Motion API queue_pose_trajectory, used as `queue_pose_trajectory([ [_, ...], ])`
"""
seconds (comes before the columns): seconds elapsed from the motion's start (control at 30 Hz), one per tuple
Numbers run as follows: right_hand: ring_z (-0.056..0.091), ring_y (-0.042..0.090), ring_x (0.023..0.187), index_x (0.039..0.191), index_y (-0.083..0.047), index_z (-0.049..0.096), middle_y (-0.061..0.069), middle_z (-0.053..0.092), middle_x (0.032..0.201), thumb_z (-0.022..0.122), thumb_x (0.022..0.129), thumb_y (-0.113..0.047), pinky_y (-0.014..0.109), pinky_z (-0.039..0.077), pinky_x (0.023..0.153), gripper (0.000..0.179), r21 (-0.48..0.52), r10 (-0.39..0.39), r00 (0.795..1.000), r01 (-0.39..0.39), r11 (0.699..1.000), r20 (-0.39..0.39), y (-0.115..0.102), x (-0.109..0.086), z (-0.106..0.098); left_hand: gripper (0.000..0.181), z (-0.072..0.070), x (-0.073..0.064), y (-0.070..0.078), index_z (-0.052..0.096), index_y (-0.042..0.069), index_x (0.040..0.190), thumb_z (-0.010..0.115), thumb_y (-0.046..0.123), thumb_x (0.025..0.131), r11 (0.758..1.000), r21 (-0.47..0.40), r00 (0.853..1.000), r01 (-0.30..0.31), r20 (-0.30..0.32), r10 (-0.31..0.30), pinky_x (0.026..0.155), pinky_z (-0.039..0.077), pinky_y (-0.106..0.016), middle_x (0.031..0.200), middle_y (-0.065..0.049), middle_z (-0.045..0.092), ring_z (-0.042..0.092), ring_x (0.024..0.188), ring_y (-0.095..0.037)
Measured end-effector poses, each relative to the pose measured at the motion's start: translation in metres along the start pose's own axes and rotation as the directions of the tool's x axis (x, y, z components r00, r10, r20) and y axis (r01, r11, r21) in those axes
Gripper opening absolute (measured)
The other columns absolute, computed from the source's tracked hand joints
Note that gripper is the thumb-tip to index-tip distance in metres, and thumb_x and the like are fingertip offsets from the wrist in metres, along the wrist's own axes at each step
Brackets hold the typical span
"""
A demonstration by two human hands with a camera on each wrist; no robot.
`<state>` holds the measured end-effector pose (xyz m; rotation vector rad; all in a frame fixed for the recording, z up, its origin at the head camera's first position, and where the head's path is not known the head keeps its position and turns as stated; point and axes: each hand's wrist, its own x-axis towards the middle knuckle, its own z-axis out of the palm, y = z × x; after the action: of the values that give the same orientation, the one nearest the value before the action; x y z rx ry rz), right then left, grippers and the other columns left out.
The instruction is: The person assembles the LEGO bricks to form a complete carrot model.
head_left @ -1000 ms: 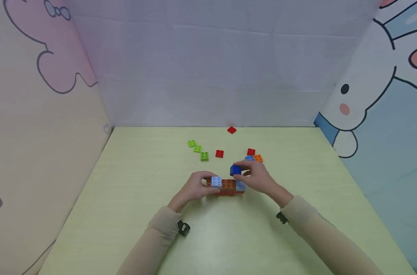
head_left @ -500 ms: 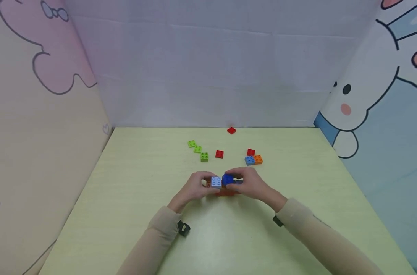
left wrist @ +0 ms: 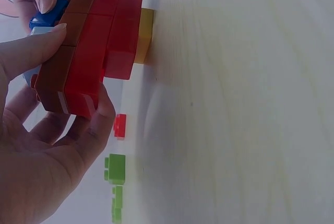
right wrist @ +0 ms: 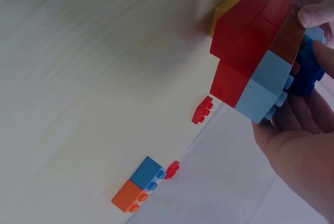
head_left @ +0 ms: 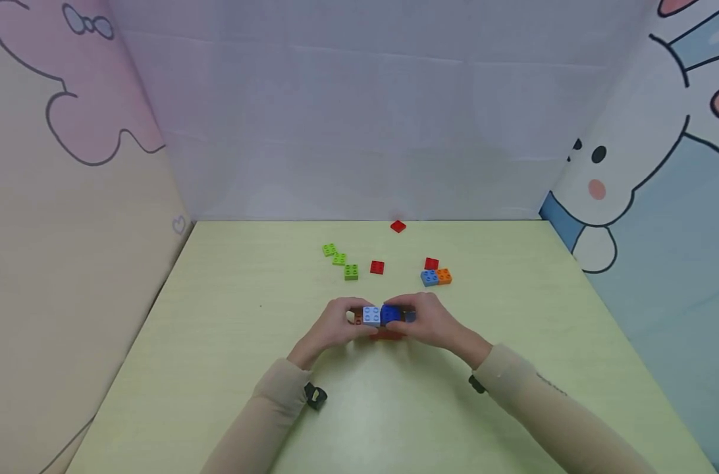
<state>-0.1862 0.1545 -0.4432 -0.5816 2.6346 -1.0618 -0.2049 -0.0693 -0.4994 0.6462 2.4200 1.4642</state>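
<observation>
A stack of toy building bricks (left wrist: pixel 86 62) stands near the middle of the table, with a yellow brick (left wrist: pixel 145 36) at the bottom, red bricks above it, then a row of brown bricks (left wrist: pixel 55 75) ending in a light blue brick (right wrist: pixel 266 83). My left hand (head_left: pixel 336 322) grips the stack's left end, thumb on the near side and fingers on the far side. Another light blue brick (head_left: pixel 371 316) sits on top beside it. With thumb and fingers my right hand (head_left: pixel 433 319) pinches a dark blue brick (head_left: pixel 389 313) on top of the brown row, right beside that light blue brick.
Behind the stack lie three green bricks (head_left: pixel 351 272) in a slanting line and a flat red brick (head_left: pixel 377 267). A blue brick (head_left: pixel 430 278) and an orange brick (head_left: pixel 444 276) sit side by side, another red one (head_left: pixel 432 263) behind them. One more red brick (head_left: pixel 398 226) is near the back edge.
My right hand has brought the dark blue brick left and down, from above the stack's right end onto the brown row next to the top light blue brick. The left hand keeps its grip.
</observation>
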Motion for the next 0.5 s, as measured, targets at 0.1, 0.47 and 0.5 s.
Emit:
queue_pose_trajectory([
  [0.1, 0.056, 0.020, 0.098, 0.120, -0.014, 0.067, 0.000, 0.064, 0.113, 0.078, 0.081, -0.024, 0.041, 0.049, 0.083, 0.041, -0.007, -0.008, 1.000, 0.008, 1.000, -0.011, 0.0019, -0.0009, 0.0011, 0.028, 0.0004, -0.0006, 0.0012, 0.070, 0.021, 0.105, 0.080, 0.023, 0.079, 1.000, 0.002, 1.000, -0.004, -0.004, 0.004, 0.075, 0.047, -0.034, 0.094, 0.008, 0.062, 0.053, 0.089, -0.016],
  [0.47, 0.055, 0.019, 0.097, 0.120, -0.014, 0.066, 0.000, 0.064, 0.113, 0.079, 0.080, -0.022, 0.040, 0.049, 0.081, 0.043, -0.026, -0.048, 0.998, 0.047, 0.999, -0.045, 0.0046, -0.0052, 0.0044, 0.028, 0.0018, -0.0041, 0.0079, 0.070, 0.020, 0.104, 0.081, 0.021, 0.078, 1.000, 0.021, 1.000, -0.019, -0.018, 0.019, 0.072, 0.046, -0.033, 0.093, 0.008, 0.062, 0.053, 0.088, -0.016],
  [0.5, 0.055, 0.019, 0.097, 0.120, -0.014, 0.066, 0.000, 0.064, 0.113, 0.079, 0.080, -0.022, 0.040, 0.049, 0.081, 0.043, -0.030, -0.056, 0.997, 0.054, 0.998, -0.044, 0.0044, -0.0054, 0.0042, 0.028, 0.0018, -0.0045, 0.0085, 0.070, 0.020, 0.104, 0.081, 0.021, 0.078, 1.000, 0.023, 1.000, -0.016, -0.019, 0.017, 0.072, 0.046, -0.032, 0.093, 0.008, 0.063, 0.053, 0.088, -0.016],
])
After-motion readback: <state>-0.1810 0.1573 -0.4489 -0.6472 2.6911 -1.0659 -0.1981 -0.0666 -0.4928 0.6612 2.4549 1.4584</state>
